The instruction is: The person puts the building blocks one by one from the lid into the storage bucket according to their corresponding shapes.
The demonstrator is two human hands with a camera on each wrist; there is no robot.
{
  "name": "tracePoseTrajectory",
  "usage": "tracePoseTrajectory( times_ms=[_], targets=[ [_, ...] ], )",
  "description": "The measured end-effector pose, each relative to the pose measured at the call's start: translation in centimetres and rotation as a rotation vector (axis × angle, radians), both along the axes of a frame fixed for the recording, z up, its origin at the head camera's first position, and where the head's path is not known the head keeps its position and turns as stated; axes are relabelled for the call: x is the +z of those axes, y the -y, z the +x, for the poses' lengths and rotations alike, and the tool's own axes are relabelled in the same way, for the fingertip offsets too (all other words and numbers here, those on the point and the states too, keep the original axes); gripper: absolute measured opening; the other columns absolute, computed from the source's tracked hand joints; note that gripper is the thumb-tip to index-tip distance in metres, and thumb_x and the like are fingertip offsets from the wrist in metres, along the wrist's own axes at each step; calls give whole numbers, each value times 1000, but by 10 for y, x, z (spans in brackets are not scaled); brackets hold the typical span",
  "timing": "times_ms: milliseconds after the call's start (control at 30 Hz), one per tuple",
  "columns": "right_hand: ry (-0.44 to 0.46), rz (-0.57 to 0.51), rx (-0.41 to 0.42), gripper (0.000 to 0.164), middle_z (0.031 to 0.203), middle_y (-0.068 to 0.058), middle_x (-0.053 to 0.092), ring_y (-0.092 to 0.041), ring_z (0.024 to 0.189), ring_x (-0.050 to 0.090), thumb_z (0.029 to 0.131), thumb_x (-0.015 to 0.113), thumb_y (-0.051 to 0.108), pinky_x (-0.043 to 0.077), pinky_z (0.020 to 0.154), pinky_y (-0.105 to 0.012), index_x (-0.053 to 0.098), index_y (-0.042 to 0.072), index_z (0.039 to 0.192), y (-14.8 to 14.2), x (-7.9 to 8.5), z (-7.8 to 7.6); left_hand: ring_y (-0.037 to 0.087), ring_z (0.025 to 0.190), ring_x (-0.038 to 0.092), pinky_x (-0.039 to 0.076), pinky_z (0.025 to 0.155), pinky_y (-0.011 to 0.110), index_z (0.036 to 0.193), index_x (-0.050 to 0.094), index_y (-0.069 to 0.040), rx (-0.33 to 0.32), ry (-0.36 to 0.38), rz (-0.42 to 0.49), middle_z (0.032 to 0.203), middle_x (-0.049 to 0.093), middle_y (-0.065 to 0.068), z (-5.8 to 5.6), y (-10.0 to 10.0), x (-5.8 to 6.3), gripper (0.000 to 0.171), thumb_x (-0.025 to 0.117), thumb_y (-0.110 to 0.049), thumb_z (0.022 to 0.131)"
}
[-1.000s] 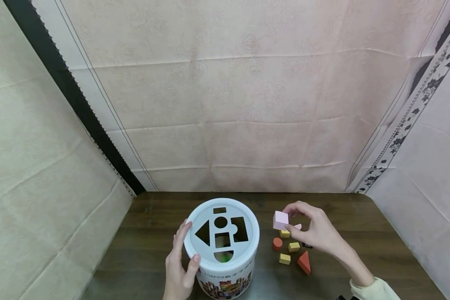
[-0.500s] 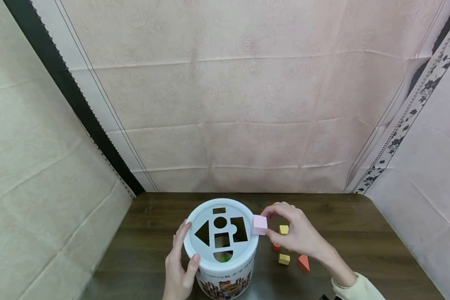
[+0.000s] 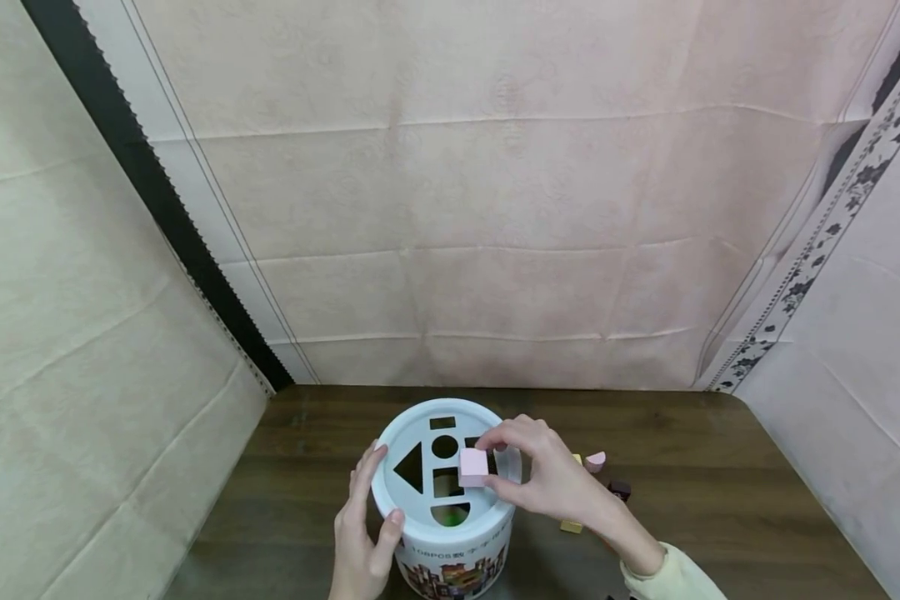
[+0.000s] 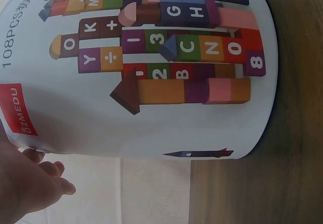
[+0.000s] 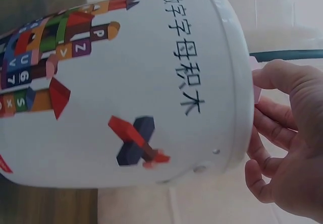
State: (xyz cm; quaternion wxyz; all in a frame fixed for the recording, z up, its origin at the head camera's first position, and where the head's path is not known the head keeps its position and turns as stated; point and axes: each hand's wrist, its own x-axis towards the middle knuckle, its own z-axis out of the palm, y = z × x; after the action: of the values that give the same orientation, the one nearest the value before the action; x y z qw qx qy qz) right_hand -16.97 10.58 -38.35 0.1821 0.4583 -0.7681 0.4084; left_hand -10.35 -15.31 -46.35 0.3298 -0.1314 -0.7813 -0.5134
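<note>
Right hand [image 3: 547,473] pinched pink cube [image 3: 473,468] over lid [image 3: 411,510]; left hand [image 3: 362,533], fingers spread, steadied bucket [image 3: 461,548]. Squarish hole [image 3: 445,482] lay just left of pinching fingers; squaring cube's edges seemed key.

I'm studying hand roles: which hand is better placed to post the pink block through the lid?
Likely the right hand: it pinches the pink block over the lid, near the squarish opening. The left hand rests against the lid's edge, suited to bracing.
</note>
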Motion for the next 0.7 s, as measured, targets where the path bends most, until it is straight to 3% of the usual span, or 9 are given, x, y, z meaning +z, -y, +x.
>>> tracePoseTrajectory(
  times_ms=[200,700],
  targets=[
    [56,28,0,37,103,12,68,-12,93,57,76,85,10,39,80,-38,71,17,109,11,-3,2,26,141,39,20,100,77,148,50,-15,4,30,3,149,50,7,0,0,-1,66,63,-13,83],
    [85,93,12,32,105,11,69,-12,106,54,79,84,13,36,87,-43,71,15,109,20,-4,5,29,140,39,19,99,79,148,50,-15,2,37,8,149,49,7,0,0,-1,66,63,-15,84]
  ],
)
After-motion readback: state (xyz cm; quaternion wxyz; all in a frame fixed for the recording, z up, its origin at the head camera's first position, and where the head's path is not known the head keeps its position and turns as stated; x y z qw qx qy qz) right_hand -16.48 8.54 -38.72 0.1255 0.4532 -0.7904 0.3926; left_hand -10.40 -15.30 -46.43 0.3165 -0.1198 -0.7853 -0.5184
